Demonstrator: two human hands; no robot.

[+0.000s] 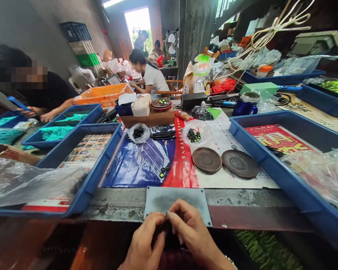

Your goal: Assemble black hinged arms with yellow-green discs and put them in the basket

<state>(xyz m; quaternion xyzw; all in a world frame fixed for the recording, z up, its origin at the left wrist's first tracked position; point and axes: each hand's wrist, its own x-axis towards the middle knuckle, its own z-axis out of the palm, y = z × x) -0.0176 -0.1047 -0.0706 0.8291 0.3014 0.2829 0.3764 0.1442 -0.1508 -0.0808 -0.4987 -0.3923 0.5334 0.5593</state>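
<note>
My left hand (145,242) and my right hand (190,230) meet at the bottom centre, just below the table edge. Both are closed in a pinch, thumbs and forefingers touching around a small dark piece (166,225) that I cannot make out. They hover over a grey metal plate (163,198) lying at the table's near edge. Beyond it, on a printed calendar sheet (228,150), lie small black parts (165,170), two round brown dishes (207,160) and plastic bags of black parts (195,135).
Blue trays flank me: one at the left (101,168) with a plastic bag, one at the right (270,165) with red paper. Further trays hold turquoise pieces (56,132). An orange basket (103,94), a blue mug (246,104) and co-workers sit beyond.
</note>
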